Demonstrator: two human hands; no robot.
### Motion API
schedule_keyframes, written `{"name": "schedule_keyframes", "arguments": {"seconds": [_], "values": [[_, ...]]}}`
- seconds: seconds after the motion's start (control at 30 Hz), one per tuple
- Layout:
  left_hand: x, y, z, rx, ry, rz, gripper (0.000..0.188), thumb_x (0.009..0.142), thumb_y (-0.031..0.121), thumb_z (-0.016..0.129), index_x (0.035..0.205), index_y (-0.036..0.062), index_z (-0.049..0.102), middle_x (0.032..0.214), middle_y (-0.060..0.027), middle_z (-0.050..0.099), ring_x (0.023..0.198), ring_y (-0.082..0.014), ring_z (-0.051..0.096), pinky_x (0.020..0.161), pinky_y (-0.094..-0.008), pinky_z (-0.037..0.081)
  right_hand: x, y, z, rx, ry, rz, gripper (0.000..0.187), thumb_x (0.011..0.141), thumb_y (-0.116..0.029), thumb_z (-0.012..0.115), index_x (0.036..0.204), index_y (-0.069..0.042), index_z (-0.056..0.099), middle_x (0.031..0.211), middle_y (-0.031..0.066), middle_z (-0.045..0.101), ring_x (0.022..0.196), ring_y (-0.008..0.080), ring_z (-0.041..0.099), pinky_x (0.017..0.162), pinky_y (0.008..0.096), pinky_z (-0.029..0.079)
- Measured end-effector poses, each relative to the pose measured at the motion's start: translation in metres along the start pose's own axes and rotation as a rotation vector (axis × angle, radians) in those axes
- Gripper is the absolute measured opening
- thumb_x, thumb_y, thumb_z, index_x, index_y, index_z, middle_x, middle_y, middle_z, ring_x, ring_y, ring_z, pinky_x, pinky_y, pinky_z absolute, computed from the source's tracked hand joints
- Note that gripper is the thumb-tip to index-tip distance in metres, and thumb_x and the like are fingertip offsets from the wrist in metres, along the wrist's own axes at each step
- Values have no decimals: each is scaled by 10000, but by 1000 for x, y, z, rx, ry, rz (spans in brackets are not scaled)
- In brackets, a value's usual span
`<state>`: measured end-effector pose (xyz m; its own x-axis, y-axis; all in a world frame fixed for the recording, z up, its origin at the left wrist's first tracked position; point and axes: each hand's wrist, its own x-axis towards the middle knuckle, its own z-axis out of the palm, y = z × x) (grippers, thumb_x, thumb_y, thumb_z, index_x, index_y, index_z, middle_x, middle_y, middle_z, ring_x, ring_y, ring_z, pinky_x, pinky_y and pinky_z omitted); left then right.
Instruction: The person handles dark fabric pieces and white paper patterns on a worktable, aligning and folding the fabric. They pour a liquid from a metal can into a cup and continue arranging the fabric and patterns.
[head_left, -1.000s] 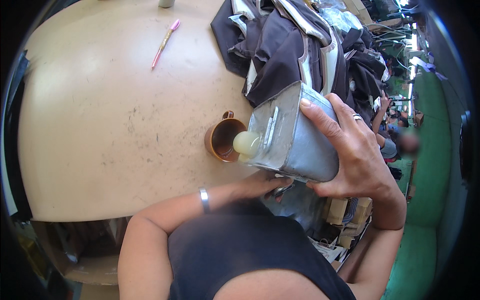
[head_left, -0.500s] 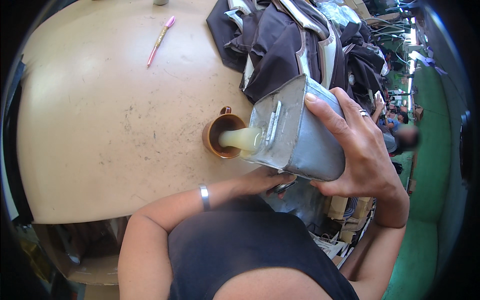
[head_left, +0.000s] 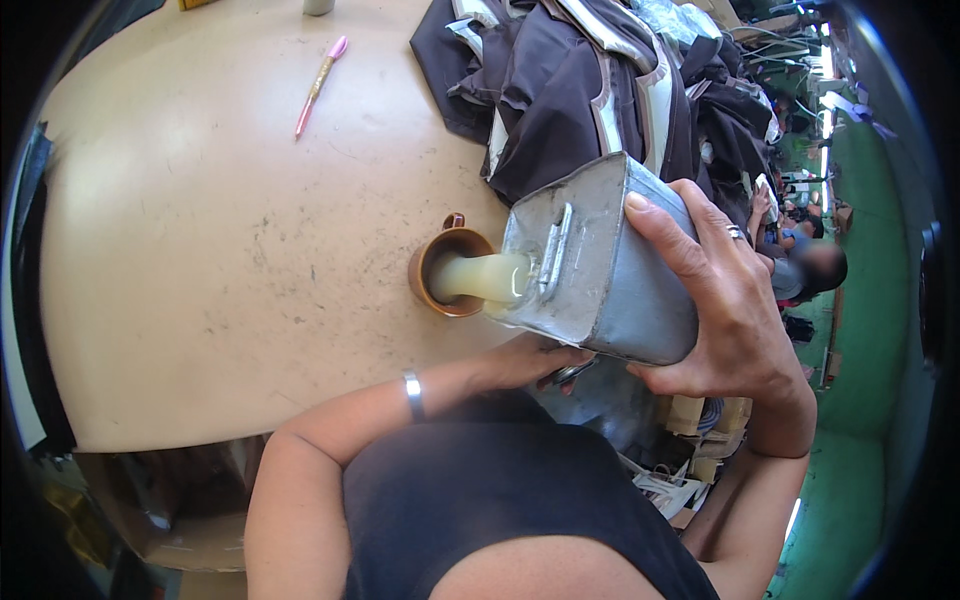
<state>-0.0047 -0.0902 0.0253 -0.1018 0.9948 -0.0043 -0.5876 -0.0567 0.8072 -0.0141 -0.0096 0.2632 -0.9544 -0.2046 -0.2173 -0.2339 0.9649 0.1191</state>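
Note:
My right hand is wrapped round a grey metal can, tilted on its side with its top facing left. From its opening a thick, pale yellow liquid runs into a brown mug. The mug stands on the table, its handle pointing away from me. Below the can's lower edge my left hand is closed on a small shiny metal lid; the can and my fingers partly hide it.
The pale table bears dark scuffs. A pink-and-gold pen lies at the far side. Dark garments with light trim are heaped at the far right. Cardboard boxes stand below, right of the table. A person is in the background.
The can and my right hand have shifted very slightly to the right in the picture. Liquid keeps flowing into the mug, and my left hand keeps its hold.

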Motion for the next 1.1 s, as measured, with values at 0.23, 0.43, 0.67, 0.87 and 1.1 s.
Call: {"name": "schedule_keyframes", "arguments": {"seconds": [0.23,0.43,0.67,0.87,1.1], "values": [[-2,0,2,-9,17,2,323,859,382,542,951,75,585,663,-15,594,522,-96,483,475,-248,382,-4,-1,-2,1,-4,24,1007,369,-267,759,1309,-145,419,1232,306,405,1094,444,472,893,444,400],[-4,-2,0,-6,36,15,323,857,360,543,987,68,585,671,-18,602,526,-103,495,487,-244,405,-5,-1,-1,30,12,17,1012,362,-232,762,1309,-133,419,1233,292,408,1095,433,475,895,433,401],[-5,0,1,-9,62,-9,383,870,394,529,1017,43,575,704,-31,606,547,-98,512,492,-239,404,-14,8,6,54,40,51,1027,365,-241,765,1316,-105,403,1271,290,385,1116,429,466,927,437,380],[-9,6,-7,45,70,-84,426,877,409,525,1032,15,566,827,-48,602,655,-102,565,534,-243,420,-24,26,26,177,120,17,1048,395,-280,771,1335,-73,358,1297,291,365,1184,421,413,979,442,341],[-26,3,-22,409,101,-119,376,881,362,524,1009,12,572,795,-49,588,682,-111,555,577,-253,438,-36,44,47,391,166,43,1074,422,-326,763,1351,-33,309,1304,249,380,1205,383,402,1017,416,290]]}}
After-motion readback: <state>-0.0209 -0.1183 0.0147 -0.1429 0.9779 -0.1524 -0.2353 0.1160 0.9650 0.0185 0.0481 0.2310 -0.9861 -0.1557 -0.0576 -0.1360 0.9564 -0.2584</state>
